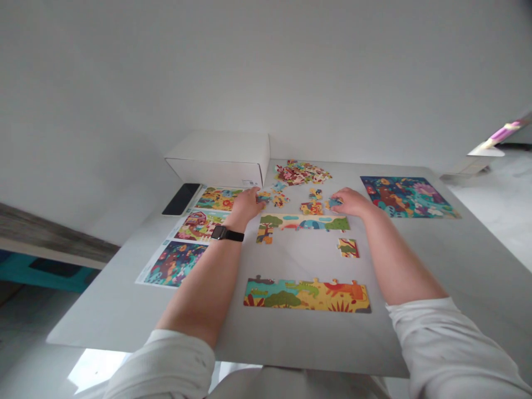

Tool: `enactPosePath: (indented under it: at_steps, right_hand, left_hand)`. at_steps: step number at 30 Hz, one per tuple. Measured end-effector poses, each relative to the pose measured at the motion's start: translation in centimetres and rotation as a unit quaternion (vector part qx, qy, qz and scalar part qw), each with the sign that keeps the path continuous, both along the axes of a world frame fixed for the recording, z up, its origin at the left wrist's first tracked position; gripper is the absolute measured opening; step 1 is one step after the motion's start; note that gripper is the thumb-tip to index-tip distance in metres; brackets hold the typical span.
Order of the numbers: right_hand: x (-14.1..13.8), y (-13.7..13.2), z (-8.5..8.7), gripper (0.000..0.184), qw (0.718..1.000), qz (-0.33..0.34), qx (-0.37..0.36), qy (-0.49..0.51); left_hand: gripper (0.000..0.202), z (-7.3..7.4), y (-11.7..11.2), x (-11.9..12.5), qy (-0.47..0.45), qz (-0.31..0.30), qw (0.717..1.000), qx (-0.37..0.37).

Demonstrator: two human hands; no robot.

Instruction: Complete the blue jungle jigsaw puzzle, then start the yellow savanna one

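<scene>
My left hand [246,204], with a black watch on its wrist, rests on the table, fingers curled over a loose puzzle piece [263,195]. My right hand [350,201] pinches a bluish puzzle piece [333,203] just above the upper joined strip [303,224]. A longer joined strip [306,295] with crocodiles lies nearer to me. One small joined bit [348,247] sits between the two strips. Several loose pieces [312,206] lie between my hands.
A heap of loose pieces [301,173] lies at the back of the white table [436,260]. A finished puzzle [407,197] is at the right. A picture sheet [195,233], a black phone [182,198] and a white box [220,158] are at the left.
</scene>
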State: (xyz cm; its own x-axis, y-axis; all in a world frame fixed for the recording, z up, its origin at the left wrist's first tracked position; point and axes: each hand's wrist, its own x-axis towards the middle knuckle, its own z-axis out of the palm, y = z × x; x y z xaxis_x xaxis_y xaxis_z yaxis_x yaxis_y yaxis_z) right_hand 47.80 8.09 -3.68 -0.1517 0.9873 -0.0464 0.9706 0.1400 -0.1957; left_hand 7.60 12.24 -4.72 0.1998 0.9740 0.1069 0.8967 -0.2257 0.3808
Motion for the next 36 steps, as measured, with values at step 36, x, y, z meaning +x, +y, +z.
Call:
enactPosePath:
  at_steps: [36]
  right_hand:
    - [-3.0, -2.3, 3.7, 0.028, 0.978, 0.052, 0.131, 0.151]
  left_hand:
    - [0.024, 4.0, 0.0, 1.1, -0.468, -0.027, 0.881, -0.063]
